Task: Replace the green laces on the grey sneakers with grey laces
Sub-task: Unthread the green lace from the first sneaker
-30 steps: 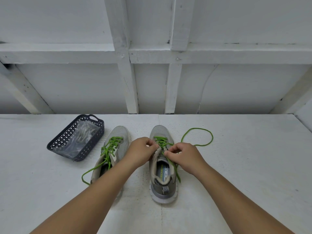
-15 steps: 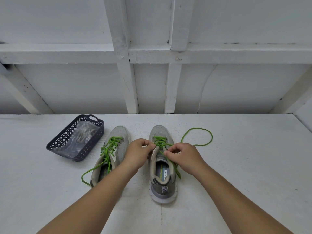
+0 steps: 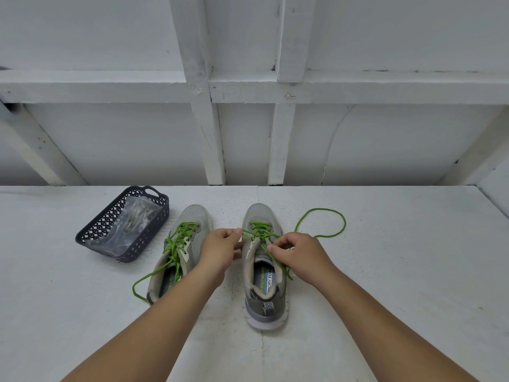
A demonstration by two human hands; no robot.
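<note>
Two grey sneakers stand side by side on the white surface, toes pointing away from me. The right sneaker (image 3: 263, 296) has its green lace (image 3: 334, 216) partly pulled out, one end looping off to the right. My left hand (image 3: 220, 250) pinches a strand of that lace at the shoe's left side. My right hand (image 3: 300, 255) pinches another strand over the tongue. The left sneaker (image 3: 192, 216) keeps its own green lace (image 3: 177, 246) threaded, with a loose end trailing toward me. Grey laces in a clear bag (image 3: 132, 224) lie in the dark basket.
A dark perforated basket (image 3: 91, 230) sits at the left, beside the left sneaker. A white wall with wooden beams (image 3: 203, 133) rises behind the surface's far edge.
My left hand has drawn slightly left, away from the right sneaker, pulling a green strand taut across the eyelets. My right hand stays nearly in place.
</note>
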